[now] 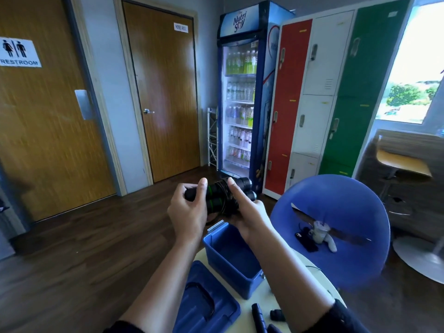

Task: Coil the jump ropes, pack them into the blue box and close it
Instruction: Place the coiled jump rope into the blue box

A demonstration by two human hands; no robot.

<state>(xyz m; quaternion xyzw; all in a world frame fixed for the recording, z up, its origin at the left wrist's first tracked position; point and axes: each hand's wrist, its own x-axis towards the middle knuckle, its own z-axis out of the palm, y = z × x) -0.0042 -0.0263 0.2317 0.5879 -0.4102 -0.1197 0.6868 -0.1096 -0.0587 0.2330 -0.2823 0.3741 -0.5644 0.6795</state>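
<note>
Both hands hold a coiled jump rope (219, 197) in the air above the blue box: two black handles with green rings, side by side, thin cord wound around them. My left hand (188, 210) grips the handles' left ends. My right hand (247, 210) holds the bundle from the right, index finger laid over the cord. Below stands the open blue box (234, 259) on the white round table (310, 275); its inside looks empty. The blue lid (206, 301) lies flat to the box's left. Another jump rope's black handles (259, 318) lie at the table's near edge.
A blue chair (336, 222) stands right of the table with a phone (306, 241), a cup and a white object on its seat. Beyond are a drinks fridge (242, 97), coloured lockers (312, 92), two wooden doors and dark wood floor.
</note>
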